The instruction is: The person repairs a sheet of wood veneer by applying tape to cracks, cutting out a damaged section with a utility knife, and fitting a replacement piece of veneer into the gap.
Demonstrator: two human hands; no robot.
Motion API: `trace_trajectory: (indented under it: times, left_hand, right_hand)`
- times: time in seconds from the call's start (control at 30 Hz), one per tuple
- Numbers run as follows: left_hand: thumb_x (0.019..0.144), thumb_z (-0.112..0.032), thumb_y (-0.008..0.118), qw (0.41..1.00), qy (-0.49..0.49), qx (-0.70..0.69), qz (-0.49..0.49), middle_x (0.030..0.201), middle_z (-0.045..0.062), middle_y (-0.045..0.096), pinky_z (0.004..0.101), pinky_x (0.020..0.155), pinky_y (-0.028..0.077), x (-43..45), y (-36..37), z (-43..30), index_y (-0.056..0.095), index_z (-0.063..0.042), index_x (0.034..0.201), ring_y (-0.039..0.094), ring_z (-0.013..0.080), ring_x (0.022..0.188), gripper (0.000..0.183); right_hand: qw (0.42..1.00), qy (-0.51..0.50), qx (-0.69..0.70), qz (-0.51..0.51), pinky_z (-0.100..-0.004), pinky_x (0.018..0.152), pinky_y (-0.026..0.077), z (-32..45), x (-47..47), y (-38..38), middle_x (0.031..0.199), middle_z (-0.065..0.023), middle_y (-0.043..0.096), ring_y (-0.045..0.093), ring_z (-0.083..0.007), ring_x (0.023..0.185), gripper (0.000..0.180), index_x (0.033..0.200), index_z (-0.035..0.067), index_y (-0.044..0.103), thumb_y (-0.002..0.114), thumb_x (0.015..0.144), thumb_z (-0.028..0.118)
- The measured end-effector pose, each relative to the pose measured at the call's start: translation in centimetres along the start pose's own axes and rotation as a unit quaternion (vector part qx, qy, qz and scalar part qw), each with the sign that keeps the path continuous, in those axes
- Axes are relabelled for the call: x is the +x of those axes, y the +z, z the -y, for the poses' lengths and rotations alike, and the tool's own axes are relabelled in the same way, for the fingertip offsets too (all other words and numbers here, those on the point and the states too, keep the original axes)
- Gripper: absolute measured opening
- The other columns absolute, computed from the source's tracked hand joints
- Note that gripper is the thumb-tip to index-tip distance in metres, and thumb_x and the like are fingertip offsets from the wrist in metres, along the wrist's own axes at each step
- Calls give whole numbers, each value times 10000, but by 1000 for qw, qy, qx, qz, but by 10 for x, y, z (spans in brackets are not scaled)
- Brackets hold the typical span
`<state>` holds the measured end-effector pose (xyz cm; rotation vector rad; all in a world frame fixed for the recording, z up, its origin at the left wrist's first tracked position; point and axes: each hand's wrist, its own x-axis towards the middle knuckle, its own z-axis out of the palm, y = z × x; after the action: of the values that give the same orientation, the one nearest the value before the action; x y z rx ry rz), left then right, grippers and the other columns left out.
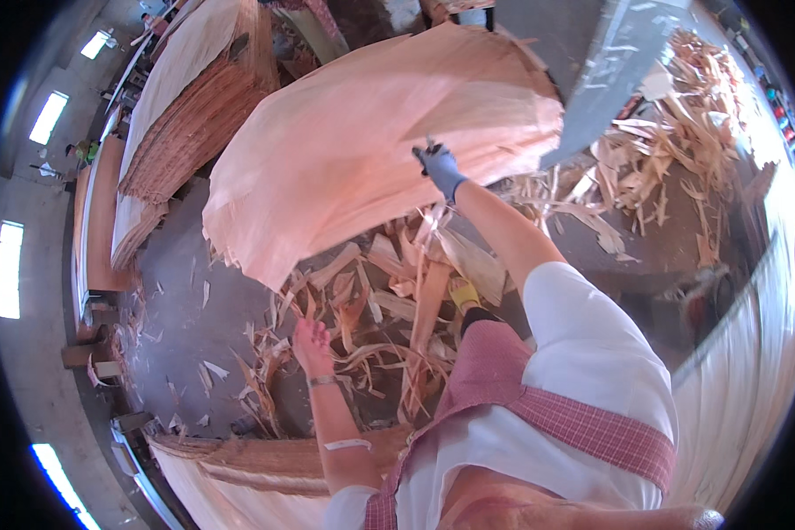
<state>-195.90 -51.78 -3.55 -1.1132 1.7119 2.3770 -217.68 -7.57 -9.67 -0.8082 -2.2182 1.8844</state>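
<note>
A large stack of thin wood veneer sheets (371,152) lies before me, its top sheet pale pink-brown and its near left edge ragged. Over the right part of the top sheet is my right hand (442,169), in a blue-grey glove with dark fingers. Its fingers are curled, and a thin greyish thing sticks out past them, too small to name. My bare left hand (313,348) hovers just below the stack's near left corner, apart from it. Its fingers are loosely bent, with nothing plainly in them. Torn veneer strips (427,318) litter the floor below the stack.
Another tall veneer stack (192,126) stands at the upper left, and one more (271,467) lies beside me. A heap of veneer scraps (662,152) spreads at the right, near a grey sheet-like surface (589,99). A person's legs (318,30) show beyond the stack.
</note>
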Motion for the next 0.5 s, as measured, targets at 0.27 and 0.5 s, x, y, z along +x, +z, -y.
trace_trajectory:
  times: [0.27, 0.5]
  left_hand:
    - [943, -237, 619, 984, -116, 104, 83, 1147, 73, 633, 375, 805, 526, 59, 113, 19, 563, -74, 1286, 646, 217, 960, 384]
    - [947, -504, 584, 949, -273, 10, 157, 1172, 107, 618, 469, 953, 497, 96, 178, 34, 525, -68, 1312, 594, 284, 1138, 572]
  right_hand:
    - [990, 44, -95, -91, -388, 752, 535, -9, 147, 41, 817, -176, 717, 706, -278, 827, 440, 859, 12, 670, 660, 891, 451]
    - [990, 49, 127, -49, -293, 451, 450, 44, 73, 28, 596, -70, 654, 588, -132, 473, 379, 786, 76, 649, 671, 908, 434]
